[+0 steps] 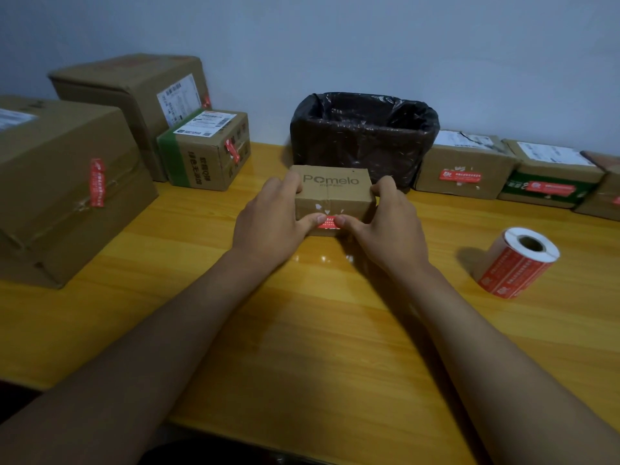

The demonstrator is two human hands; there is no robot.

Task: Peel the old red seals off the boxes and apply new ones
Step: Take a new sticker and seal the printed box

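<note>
- You have seven cardboard boxes on the counter [318,323]: three at the left, one in your hands, three at the right, the last cut off by the frame edge.
- Left group: a large near box [63,182], a tall box [134,95] against the wall, and a smaller green-taped box [204,152] in front of it. Each carries one upright red seal, wrinkled or partly lifted.
- Right group: a plain box [464,172], a box with a green band [550,182] and the cut-off box [604,196], standing in a row, each touching the next. Each shows a red seal lying flat on its front face.
- One roll of red seals [518,261] lies tilted on the counter, to the right of your hands and apart from them.
- The Pomelo box [332,193] sits on the counter centre, just in front of the bin. It is small, brown, with the name printed on top, white torn flecks on its front face, and a red seal [330,222] low on that face.
- Your left hand [271,219] and right hand [385,223] grip the box's ends; your fingers curl round it, both thumbs pressing the seal.
- One bin [364,135], lined with a black bag, stands against the wall; you cannot tell its contents.
</note>
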